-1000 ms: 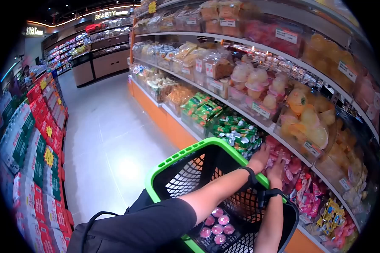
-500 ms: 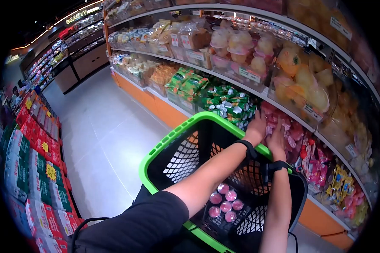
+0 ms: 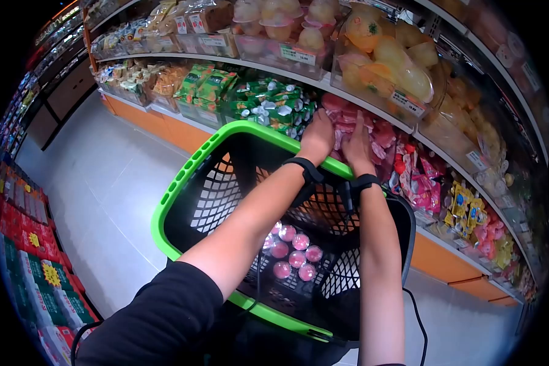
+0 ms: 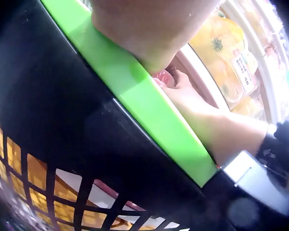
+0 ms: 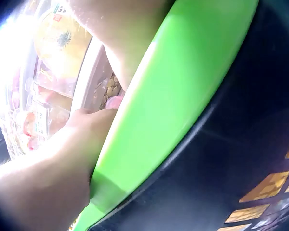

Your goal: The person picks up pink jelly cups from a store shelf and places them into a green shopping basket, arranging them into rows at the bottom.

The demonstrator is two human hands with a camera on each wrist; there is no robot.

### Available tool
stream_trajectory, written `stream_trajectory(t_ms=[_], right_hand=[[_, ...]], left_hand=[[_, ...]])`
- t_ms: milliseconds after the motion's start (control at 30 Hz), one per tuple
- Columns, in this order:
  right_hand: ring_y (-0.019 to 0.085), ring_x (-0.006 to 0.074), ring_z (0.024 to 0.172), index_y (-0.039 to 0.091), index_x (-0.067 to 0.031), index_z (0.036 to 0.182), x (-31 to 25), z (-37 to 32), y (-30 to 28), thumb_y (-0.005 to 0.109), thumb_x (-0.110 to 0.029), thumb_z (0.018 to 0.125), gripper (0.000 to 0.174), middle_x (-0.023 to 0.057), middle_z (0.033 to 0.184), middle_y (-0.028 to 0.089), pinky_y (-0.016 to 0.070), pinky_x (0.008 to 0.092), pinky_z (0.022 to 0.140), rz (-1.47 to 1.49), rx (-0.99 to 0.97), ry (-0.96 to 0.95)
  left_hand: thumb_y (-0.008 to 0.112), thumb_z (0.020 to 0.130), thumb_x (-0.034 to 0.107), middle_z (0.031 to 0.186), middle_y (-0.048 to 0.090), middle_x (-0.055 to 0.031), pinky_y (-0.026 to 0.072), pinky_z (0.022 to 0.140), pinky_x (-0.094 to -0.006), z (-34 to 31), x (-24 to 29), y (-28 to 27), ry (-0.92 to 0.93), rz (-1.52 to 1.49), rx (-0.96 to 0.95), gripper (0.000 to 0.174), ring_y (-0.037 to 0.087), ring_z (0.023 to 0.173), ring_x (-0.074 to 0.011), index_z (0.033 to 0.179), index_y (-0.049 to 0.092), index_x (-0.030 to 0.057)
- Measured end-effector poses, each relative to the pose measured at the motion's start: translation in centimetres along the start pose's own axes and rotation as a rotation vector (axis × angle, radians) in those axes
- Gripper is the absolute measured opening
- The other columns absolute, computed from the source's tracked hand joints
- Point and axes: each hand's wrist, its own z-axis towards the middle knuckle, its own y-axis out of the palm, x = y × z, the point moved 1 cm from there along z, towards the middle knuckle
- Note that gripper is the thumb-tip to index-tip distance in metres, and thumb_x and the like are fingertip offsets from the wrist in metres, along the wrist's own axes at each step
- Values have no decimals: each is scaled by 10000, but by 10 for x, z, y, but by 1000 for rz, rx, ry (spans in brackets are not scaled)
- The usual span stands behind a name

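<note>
Both hands reach over the far rim of a black shopping basket with a green rim [image 3: 183, 177] into a shelf bin of pink wrapped packets [image 3: 381, 135]. My left hand [image 3: 318, 139] is at the bin's left side, its fingertips among the packets. To its right, my right hand [image 3: 358, 149] has its fingers extended over the same packets. A pink packet [image 4: 164, 78] shows beside the right hand in the left wrist view. I cannot tell whether the left fingers grip a packet. Several small round tubs with pink contents [image 3: 297, 259] lie on the basket floor.
Green-and-white packets [image 3: 271, 104] fill the bin left of the hands; pink and red sweets [image 3: 416, 180] and yellow packets [image 3: 463, 204] lie to the right. A shelf edge [image 3: 372, 100] with tubs of yellow fruit jelly [image 3: 384, 58] hangs above. Stacked cartons [image 3: 49, 274] line the aisle's left.
The view has swung right and down, so the bins, basket and hands appear further left and higher. Both hands stay among the pink packets, and the right arm looks straighter.
</note>
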Motion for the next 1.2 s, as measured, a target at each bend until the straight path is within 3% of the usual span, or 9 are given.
stream_trajectory(t_ms=[133, 233, 367, 700, 767, 800, 967, 1100, 1200], right_hand=[[511, 434, 1115, 408, -82, 1336, -6, 24, 4, 486, -335, 891, 517, 281, 1240, 498, 422, 492, 928, 29, 89, 57], [508, 434, 1123, 521, 24, 1199, -16, 40, -2, 568, -431, 849, 576, 282, 1156, 565, 397, 439, 957, 283, 187, 222], [509, 425, 1129, 509, 10, 1210, -11, 52, 10, 623, -376, 800, 574, 272, 1188, 553, 396, 432, 964, 232, 213, 353], [585, 248, 925, 513, 19, 1157, 57, 51, 33, 642, -212, 796, 447, 174, 1066, 602, 455, 327, 821, 523, 433, 77], [569, 205, 869, 531, 23, 1111, 49, 32, 23, 645, -198, 800, 399, 142, 998, 604, 455, 304, 791, 670, 390, 139], [585, 179, 803, 483, -40, 1121, 51, 26, 21, 636, -117, 852, 319, 65, 1025, 480, 537, 308, 615, 818, 322, 141], [587, 169, 741, 424, -59, 1177, -12, -37, -53, 570, -141, 877, 343, 69, 979, 516, 533, 302, 634, 1111, 124, 412], [577, 146, 700, 407, -75, 1191, -37, -90, -88, 531, -159, 890, 336, 64, 931, 509, 543, 310, 643, 1164, -23, 477], [583, 142, 700, 380, -104, 1236, -65, -142, -128, 517, -166, 889, 378, 41, 874, 523, 545, 296, 639, 1106, -50, 484]], left_hand=[[453, 836, 78, 1146, 528, -286, 435, 875, -522, 3, -2, -1, -150, -170, -46, 307, 545, 989, -479, 1124, 392, -7], [452, 839, 75, 1071, 532, -308, 476, 795, -517, 6, -9, 9, -46, -135, 21, 260, 570, 930, -473, 1076, 397, -16], [461, 835, 67, 1036, 534, -306, 491, 753, -509, -1, -6, 5, -8, -132, 44, 247, 585, 883, -466, 1056, 391, -18], [459, 831, 54, 1077, 528, -291, 479, 794, -499, 2, -5, 2, -28, -166, 27, 344, 583, 913, -448, 1153, 377, -35], [468, 839, 82, 1073, 524, -295, 471, 782, -514, 0, -7, 2, -15, -193, 59, 327, 575, 896, -462, 1136, 385, -27], [470, 842, 93, 1073, 522, -297, 468, 780, -517, -1, -8, 2, -2, -206, 62, 327, 573, 892, -466, 1135, 385, -25], [501, 851, 132, 1059, 513, -312, 456, 763, -538, -3, -8, -1, 96, -257, 117, 299, 553, 882, -487, 1081, 382, -19], [509, 852, 120, 1114, 490, -329, 451, 809, -519, -1, -4, -5, 79, -263, 32, 431, 539, 940, -490, 1217, 354, -46], [555, 850, 131, 1126, 527, -275, 436, 880, -470, -5, -11, -4, 550, -386, 290, 396, 534, 1006, -440, 1218, 465, 13]])
